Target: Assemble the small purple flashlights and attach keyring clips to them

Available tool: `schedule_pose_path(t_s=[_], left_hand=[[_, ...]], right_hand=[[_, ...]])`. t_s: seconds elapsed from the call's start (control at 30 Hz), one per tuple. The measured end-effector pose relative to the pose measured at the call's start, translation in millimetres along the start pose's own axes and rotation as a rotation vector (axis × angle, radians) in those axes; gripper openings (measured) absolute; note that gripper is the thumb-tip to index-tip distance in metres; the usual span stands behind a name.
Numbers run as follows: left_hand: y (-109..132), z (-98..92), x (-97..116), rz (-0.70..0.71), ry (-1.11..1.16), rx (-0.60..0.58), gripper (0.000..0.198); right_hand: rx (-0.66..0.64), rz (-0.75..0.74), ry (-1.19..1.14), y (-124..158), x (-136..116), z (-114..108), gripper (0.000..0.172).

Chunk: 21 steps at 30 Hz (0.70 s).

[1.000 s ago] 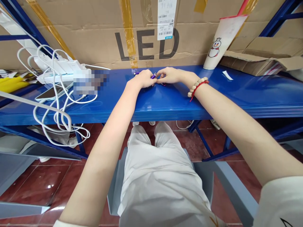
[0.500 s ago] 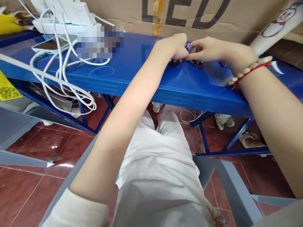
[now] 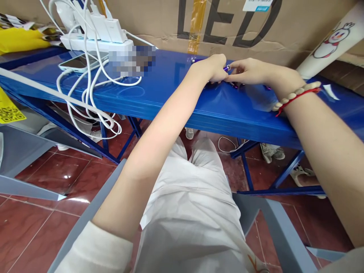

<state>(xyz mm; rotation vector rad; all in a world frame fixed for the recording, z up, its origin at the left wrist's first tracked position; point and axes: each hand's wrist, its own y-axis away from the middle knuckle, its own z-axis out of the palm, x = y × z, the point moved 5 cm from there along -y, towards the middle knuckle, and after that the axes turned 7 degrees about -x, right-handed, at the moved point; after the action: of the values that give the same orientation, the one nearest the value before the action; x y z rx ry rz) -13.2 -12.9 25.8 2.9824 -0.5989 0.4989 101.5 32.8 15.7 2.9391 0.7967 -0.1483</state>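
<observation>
My left hand (image 3: 215,68) is closed over a slim purple pen (image 3: 226,68) with a silvery end, above the blue table. From the right, my right hand (image 3: 250,71) meets it, fingers curled and fingertips at the pen's silvery end. Behind my left wrist a purple piece with a silvery tip (image 3: 194,61) shows; I cannot tell if it is the same pen. Small shiny purple parts (image 3: 234,85) lie under my right hand, mostly hidden. Another purple bit (image 3: 267,87) is by my right wrist, near a clear plastic bag (image 3: 263,99).
White cables (image 3: 88,81) trail over the table edge (image 3: 159,108) from a power strip (image 3: 125,46) with plugged chargers. A phone (image 3: 75,62) lies beside it. Behind stands a cardboard box (image 3: 159,22). A white cylinder with a snowman print (image 3: 327,45) leans at the right.
The view has tilted up a little, so the table and box sit lower in it. Both hands stay together at the same spot, with the pen end still between them.
</observation>
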Motion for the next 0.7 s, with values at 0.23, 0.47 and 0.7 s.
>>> schedule_pose_path(t_s=[0.23, 0.47, 0.7], left_hand=[[-6.4, 1.1, -2.2, 0.029, 0.014, -0.009, 0.029], [-7.5, 1.2, -4.0, 0.043, 0.002, 0.015, 0.027], [-1.9, 0.3, -0.9, 0.015, 0.003, 0.007, 0.029]], right_hand=[[0.048, 0.045, 0.008, -5.4, 6.3, -0.5, 0.033], [-0.005, -0.034, 0.008, -4.2, 6.2, 1.0, 0.031], [-0.015, -0.026, -0.057, -2.3, 5.7, 1.2, 0.031]])
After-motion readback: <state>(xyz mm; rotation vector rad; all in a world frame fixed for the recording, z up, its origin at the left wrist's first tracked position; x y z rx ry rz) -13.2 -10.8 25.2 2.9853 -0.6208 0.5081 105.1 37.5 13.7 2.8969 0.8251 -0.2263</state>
